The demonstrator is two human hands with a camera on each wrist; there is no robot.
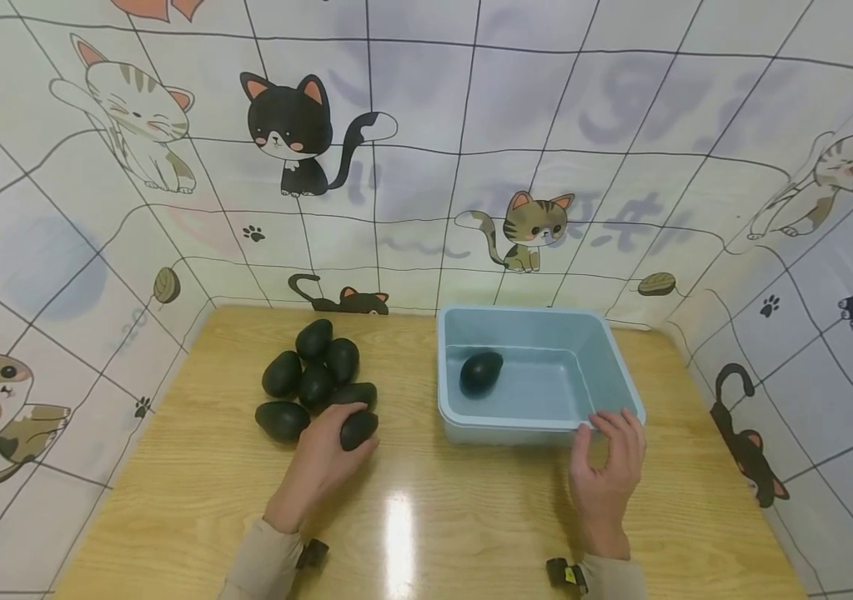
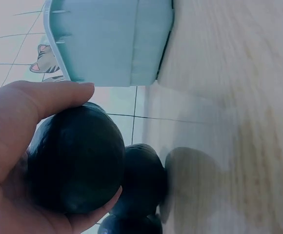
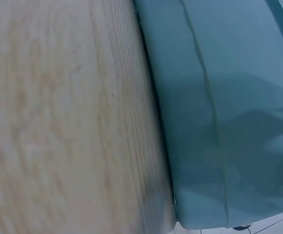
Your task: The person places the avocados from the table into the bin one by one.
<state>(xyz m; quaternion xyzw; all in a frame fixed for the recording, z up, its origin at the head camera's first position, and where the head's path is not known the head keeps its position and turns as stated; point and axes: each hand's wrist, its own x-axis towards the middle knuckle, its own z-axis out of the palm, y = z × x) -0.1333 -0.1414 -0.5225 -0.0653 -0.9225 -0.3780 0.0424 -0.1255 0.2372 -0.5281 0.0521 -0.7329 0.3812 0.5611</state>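
Note:
In the head view my left hand [image 1: 328,450] grips a dark avocado [image 1: 358,430], thumb and fingers curved round its sides; the left wrist view shows this avocado [image 2: 78,161] large and close. Right beside that hand lies a group of several dark avocados [image 1: 316,386]. My right hand [image 1: 609,475] holds the near rim of a light blue plastic bin [image 1: 516,423] at its right corner, fingertips over the edge and thumb in front. One avocado [image 1: 480,372] lies inside the bin at the left. In the right wrist view the bin's side wall [image 3: 205,146] shows, with most of the hand hidden.
The wooden table [image 1: 456,508] carries the bin at the back right and the avocados at the back left. Walls covered in cat-print sheeting [image 1: 418,183] close in the back and both sides.

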